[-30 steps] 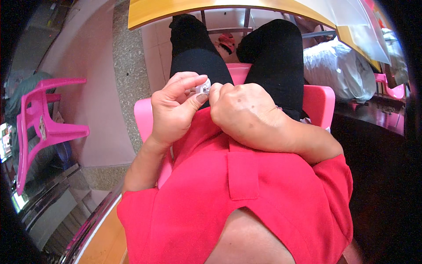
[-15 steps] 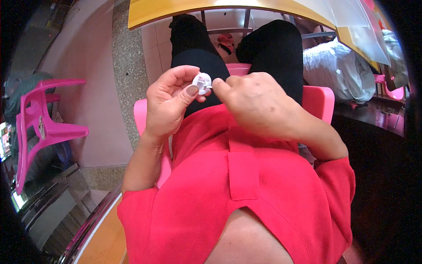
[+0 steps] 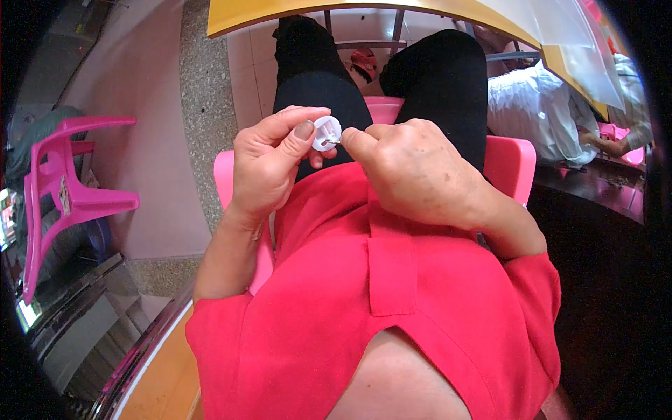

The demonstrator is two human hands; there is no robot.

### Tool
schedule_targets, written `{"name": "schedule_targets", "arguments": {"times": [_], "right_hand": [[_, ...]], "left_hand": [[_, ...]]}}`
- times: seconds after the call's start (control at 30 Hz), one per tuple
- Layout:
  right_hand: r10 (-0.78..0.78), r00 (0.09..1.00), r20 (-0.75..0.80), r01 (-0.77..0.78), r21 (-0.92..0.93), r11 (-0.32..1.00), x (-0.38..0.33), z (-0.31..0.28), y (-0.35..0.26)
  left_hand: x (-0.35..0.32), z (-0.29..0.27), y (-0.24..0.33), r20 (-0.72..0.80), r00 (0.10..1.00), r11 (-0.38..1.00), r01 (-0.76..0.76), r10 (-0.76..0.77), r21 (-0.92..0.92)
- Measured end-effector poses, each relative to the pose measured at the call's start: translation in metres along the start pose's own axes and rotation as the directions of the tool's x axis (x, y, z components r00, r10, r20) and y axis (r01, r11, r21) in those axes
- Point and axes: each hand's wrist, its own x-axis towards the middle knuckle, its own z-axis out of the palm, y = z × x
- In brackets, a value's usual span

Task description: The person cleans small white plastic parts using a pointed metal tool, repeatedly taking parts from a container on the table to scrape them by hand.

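Above my lap, my left hand (image 3: 269,159) pinches a small round white plastic piece (image 3: 327,126) between thumb and fingers. The piece is hollow like a shallow cup, with some moulded shape inside. Close on its right, my right hand (image 3: 428,171) is closed with the thumb and curled fingers round a thin metal-looking tip (image 3: 333,142). That tip reaches to the lower inner rim of the white piece. The rest of the thin thing is hidden in my right fist, so its kind cannot be made out.
A yellow table edge (image 3: 301,19) crosses over my knees. On the left, a pink plastic stool (image 3: 87,201) lies tipped over. Far right, another person's hand (image 3: 614,145) is beside a large white bundle (image 3: 535,112). I sit on a pink chair (image 3: 514,168).
The white piece has turned slightly in my left fingers, and my left thumb has shifted up its rim. The thin tip now shows darker at the rim. Another person's hand has appeared far right.
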Motion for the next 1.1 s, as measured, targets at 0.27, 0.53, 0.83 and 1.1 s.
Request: {"name": "schedule_targets", "arguments": {"times": [0.27, 0.53, 0.83, 1.1], "right_hand": [[0.035, 0.968, 0.25, -0.061, 0.097, 0.993, 0.01, -0.006, 0.002], [-0.001, 0.93, 0.367, -0.083, 0.211, 0.974, 0.019, -0.003, 0.018], [-0.117, 0.941, 0.318, 0.095, 0.084, 0.992, 0.016, -0.005, 0.021], [-0.228, 0.951, 0.211, 0.246, -0.064, 0.967, 0.001, 0.004, 0.009]], "left_hand": [[-0.002, 0.001, -0.003, 0.028, 0.998, 0.977, -0.06, 0.055, 0.204], [-0.001, 0.001, -0.005, 0.06, 0.998, 0.97, -0.013, -0.001, 0.241], [0.0, 0.001, -0.006, 0.032, 0.995, 0.989, 0.092, -0.096, 0.114], [0.001, 0.009, -0.006, -0.029, 0.991, 0.921, 0.132, -0.13, 0.368]]}}
